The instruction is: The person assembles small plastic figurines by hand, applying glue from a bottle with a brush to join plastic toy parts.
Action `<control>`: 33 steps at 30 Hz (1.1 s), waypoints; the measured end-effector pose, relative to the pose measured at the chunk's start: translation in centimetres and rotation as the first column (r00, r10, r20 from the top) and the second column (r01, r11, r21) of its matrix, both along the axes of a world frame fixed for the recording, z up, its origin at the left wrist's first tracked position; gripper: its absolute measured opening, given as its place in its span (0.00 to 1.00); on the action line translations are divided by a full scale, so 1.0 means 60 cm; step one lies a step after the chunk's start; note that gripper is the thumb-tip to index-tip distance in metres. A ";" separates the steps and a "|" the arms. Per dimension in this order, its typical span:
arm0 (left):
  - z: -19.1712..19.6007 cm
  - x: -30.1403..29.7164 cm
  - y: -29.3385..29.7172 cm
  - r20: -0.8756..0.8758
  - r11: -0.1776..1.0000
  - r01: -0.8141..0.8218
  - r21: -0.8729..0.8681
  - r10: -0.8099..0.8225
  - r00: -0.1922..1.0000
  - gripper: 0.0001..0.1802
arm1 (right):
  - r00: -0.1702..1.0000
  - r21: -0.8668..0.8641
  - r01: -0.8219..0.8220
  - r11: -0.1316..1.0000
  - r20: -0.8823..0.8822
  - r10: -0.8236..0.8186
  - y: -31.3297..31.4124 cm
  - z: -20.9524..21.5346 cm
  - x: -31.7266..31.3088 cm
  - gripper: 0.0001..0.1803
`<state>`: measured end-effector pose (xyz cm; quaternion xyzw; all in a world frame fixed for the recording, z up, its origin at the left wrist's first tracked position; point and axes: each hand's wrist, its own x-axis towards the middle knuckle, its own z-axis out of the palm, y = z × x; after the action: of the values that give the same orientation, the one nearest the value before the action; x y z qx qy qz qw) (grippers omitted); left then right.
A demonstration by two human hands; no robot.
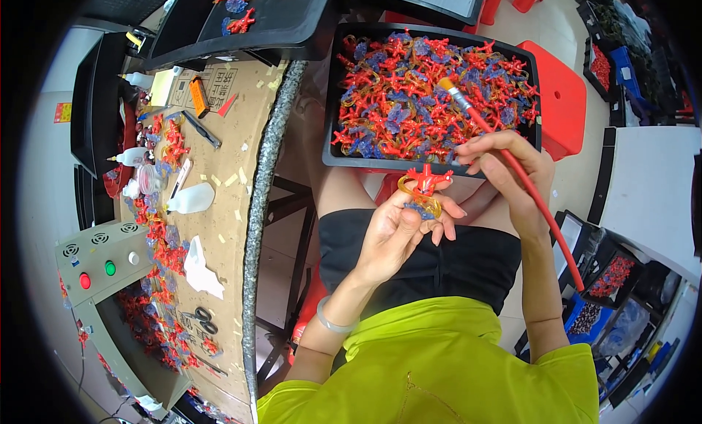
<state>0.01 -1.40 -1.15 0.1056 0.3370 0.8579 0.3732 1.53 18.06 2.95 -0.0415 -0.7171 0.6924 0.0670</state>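
Note:
Between the fingertips of my left hand [395, 234] is a small toy figure [425, 180], red on top with a curved amber part and a blue base. My right hand [515, 168] grips a paintbrush [545, 212] with a long red handle. The brush's tan bristles point up and away over the tray, apart from the figure. In front of me a black tray [351, 160] is heaped with similar red, blue and amber figures [431, 95].
A red stool [559, 95] stands beside the tray. On the cardboard-covered table [234, 168] at left lie a white bottle [191, 198], scissors [205, 320], a tissue [201, 270] and several figures. A grey machine with buttons [102, 259] and another black tray [292, 29] stand there too.

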 end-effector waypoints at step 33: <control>0.251 0.023 -0.844 -0.646 -0.237 -0.915 -0.326 0.763 0.032 0.22 | 0.951 0.211 0.205 0.956 0.188 -0.246 0.190 -0.134 0.001 0.20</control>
<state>1.38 -52.05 13.92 -0.2237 0.6418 0.6409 -0.3567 1.60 29.49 -5.11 -0.1906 -0.7731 0.6006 0.0728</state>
